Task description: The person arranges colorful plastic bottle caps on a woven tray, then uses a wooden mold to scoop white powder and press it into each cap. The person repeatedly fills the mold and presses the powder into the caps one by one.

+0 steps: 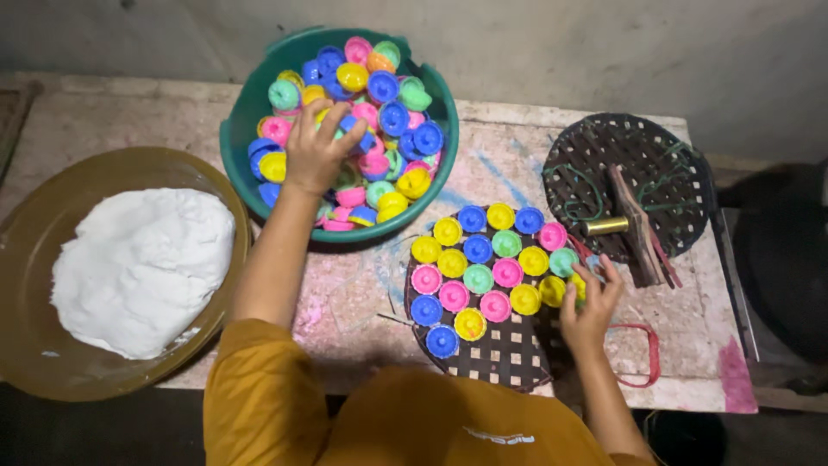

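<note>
orange sleeve [259, 397] nearest | right hand [589, 306] grip pinched on a yellow mould [576, 286] at the woven tray [509, 354] edge, among rows of coloured moulds [479, 278] | white dough [142, 267] in brown bowl [26, 345] on table [509, 173] | left hand [316, 151] fingers curled into moulds in green basin [237, 147], hold unclear

Small plastic moulds [358, 129] in pink, blue, yellow and green lie heaped loose and tilted every way inside the green basin [237, 142], filling it near to the rim. Just right of and below that basin, more of the same moulds [479, 276] sit upright in neat touching rows on a dark round woven tray [509, 358], open side up.
</note>
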